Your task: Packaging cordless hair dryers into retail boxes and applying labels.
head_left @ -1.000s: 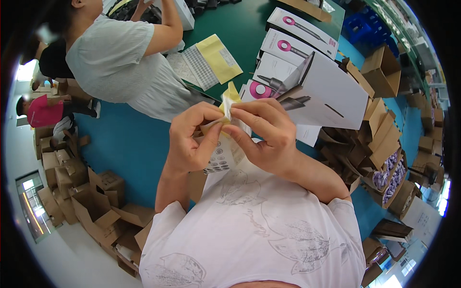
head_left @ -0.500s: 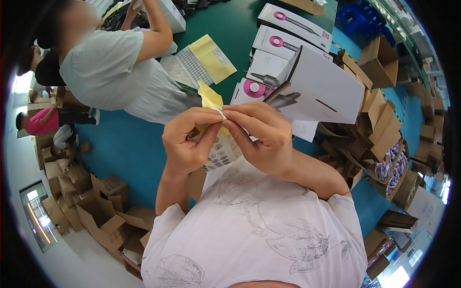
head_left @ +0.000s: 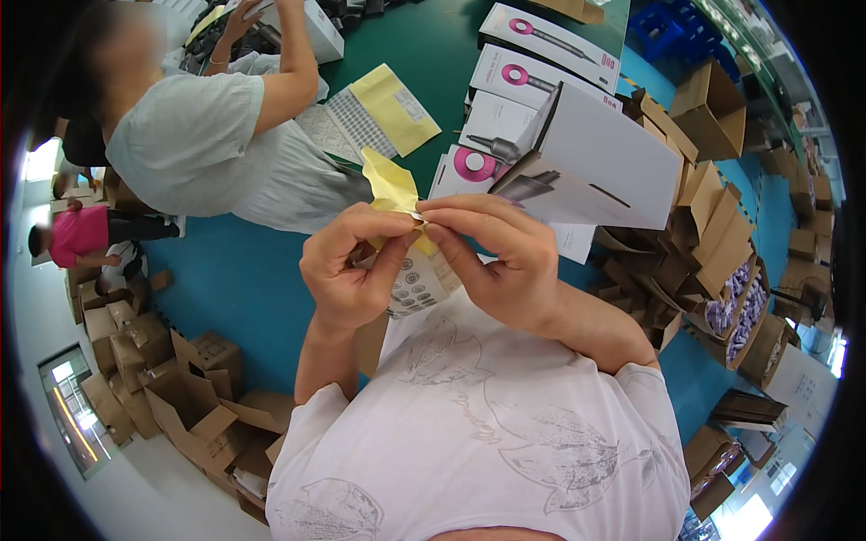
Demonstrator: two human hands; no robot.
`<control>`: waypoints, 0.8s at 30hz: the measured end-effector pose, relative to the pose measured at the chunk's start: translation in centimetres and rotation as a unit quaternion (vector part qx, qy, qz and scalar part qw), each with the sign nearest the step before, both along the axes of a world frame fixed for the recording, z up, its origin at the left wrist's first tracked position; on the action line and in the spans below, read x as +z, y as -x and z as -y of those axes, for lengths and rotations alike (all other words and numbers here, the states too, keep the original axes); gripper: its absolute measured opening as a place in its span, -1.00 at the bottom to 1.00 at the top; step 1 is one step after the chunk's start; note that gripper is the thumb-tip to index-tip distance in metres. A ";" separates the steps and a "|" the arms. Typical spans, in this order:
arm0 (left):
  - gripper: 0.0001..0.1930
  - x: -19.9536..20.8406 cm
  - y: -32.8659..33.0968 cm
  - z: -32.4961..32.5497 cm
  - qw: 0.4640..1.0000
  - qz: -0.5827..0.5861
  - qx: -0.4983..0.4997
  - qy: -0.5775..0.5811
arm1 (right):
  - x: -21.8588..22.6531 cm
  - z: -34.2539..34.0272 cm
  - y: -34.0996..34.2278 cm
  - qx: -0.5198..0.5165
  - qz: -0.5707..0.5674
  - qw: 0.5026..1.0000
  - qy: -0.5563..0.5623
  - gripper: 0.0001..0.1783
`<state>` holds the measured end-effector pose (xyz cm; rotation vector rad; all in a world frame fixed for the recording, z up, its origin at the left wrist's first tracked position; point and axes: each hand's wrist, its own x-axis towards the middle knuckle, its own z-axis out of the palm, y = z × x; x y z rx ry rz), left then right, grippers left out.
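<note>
- Left hand (head_left: 347, 269) and right hand (head_left: 507, 260): fingers (head_left: 465, 216) pinching a bent sticker sheet (head_left: 391, 185) before the shirt (head_left: 478, 424).
- Between the fingertips, something pale, perhaps a sticker (head_left: 418, 216).
- White boxes (head_left: 600, 144) lie on the table (head_left: 406, 43) beyond.

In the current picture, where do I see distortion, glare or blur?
Head view: straight edges bend toward the rim; head view: white glare at lower right; head view: co-worker with blurred head; head view: left hand, right hand and yellow paper fairly sharp.
</note>
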<state>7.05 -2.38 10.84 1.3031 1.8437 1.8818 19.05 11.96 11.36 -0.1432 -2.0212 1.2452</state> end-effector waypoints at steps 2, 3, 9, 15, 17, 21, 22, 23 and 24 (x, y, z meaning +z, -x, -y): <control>-0.77 0.0 -0.1 0.0 1.000 0.003 0.004 -0.005 | -0.1 0.0 -0.2 0.017 0.028 0.998 0.051 -0.80; -0.77 0.0 -0.2 0.0 1.000 0.003 0.004 -0.005 | 0.0 0.0 -0.3 0.017 0.028 0.998 0.051 -0.80; -0.78 0.2 -0.7 0.2 1.000 0.022 0.009 -0.002 | -0.1 0.2 -0.4 0.034 0.033 0.990 0.131 -0.84; -0.76 0.3 -1.8 0.0 0.998 0.045 0.050 -0.010 | -0.3 -0.4 0.0 0.021 -0.005 0.999 0.036 -0.73; -0.74 -0.3 -2.1 0.2 0.991 0.098 0.086 -0.030 | 0.2 -0.6 0.2 -0.028 -0.035 0.997 -0.058 -0.63; -0.74 -1.1 -1.9 0.4 0.977 0.169 0.107 -0.067 | 0.1 -0.1 0.0 -0.064 0.064 0.995 -0.045 -0.18; -0.73 -1.2 -1.8 0.4 0.969 0.204 0.113 -0.076 | -0.5 -0.5 -0.1 -0.048 0.088 0.992 -0.072 -0.06; -0.72 -1.1 -1.6 0.5 0.960 0.239 0.119 -0.086 | -0.7 -0.4 -0.3 -0.048 0.088 0.992 -0.072 -0.06; -0.72 -1.0 -1.4 0.6 0.960 0.238 0.118 -0.085 | -0.8 -0.2 -0.6 -0.024 0.095 0.995 0.032 -0.15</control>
